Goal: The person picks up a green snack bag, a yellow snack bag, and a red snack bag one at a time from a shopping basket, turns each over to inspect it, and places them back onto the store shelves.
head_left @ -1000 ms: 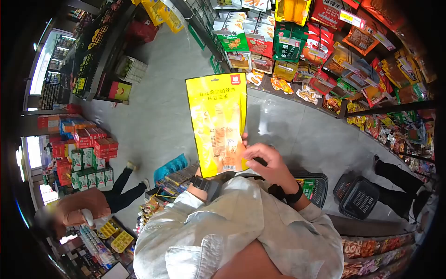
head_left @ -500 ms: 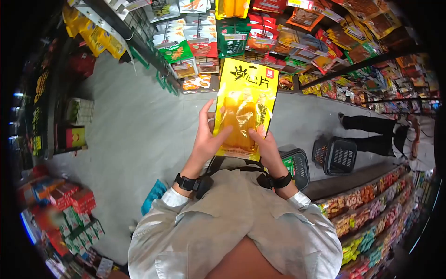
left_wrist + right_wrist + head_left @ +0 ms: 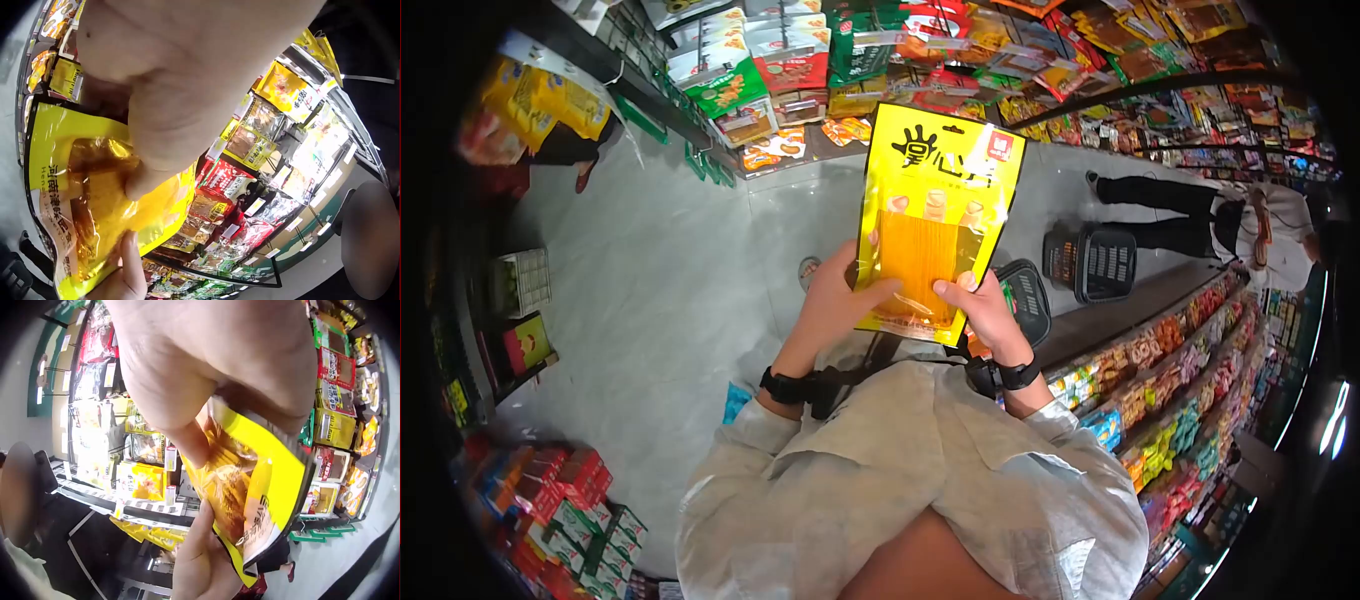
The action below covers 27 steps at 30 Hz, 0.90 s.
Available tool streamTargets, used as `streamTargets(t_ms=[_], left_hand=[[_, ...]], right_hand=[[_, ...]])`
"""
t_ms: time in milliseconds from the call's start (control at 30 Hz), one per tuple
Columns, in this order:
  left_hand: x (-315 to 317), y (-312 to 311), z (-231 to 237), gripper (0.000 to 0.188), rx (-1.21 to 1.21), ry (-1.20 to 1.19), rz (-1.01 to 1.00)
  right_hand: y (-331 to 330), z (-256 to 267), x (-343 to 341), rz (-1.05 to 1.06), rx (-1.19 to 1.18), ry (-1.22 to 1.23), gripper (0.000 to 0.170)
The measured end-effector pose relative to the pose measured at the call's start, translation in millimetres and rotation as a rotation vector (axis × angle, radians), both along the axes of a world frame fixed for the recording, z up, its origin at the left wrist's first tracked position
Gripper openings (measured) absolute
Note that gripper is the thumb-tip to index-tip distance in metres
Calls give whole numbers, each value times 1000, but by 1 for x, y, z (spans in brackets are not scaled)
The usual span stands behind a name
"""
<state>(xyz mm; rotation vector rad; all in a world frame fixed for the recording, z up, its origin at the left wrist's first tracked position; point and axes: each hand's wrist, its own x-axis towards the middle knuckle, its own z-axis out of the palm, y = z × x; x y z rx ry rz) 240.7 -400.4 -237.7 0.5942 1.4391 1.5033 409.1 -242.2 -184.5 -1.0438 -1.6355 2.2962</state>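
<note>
A yellow snack bag (image 3: 935, 255) is held upright in front of the body in the head view, its printed front and clear window facing up at me. Flat orange-brown strips show through the window. My left hand (image 3: 832, 300) grips the lower left edge, thumb over the front, its other fingers hidden behind. At the lower right, my right hand (image 3: 992, 315) pinches the bag the same way. In the left wrist view the left hand (image 3: 181, 87) covers part of the bag (image 3: 103, 206). The right wrist view shows the right hand (image 3: 219, 356) above the bag's window.
Snack packets (image 3: 785, 60) hang on a rack ahead. Black shopping baskets (image 3: 1105, 262) stand to the right near a person in dark trousers (image 3: 1160, 195). Another basket (image 3: 1022, 300) is just beyond my right hand. Shelves of packets (image 3: 1145, 390) run along the right; stacked boxes (image 3: 580, 520) are lower left.
The bag has turned from its printed back to its front. The right hand, off the bag's front a second ago, now grips its side. The surroundings have shifted left in the head view.
</note>
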Motion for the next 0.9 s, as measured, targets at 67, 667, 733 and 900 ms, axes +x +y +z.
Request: streamTargets(t_ms=[67,667,733,900], left_hand=[[-1,5,3,47,30,15,-6],[114,88,77,21,-389,737,271],[127,95,80,21,-458,751,287],[144,98,80,27,-613,666,278]], right_hand=[[2,-3,5,-93,-68,-4,31],[94,-132,64,46,-795,385,37],[100,-111,61,94,-869,425,37],[98,-127,70,71,-993,413,40]])
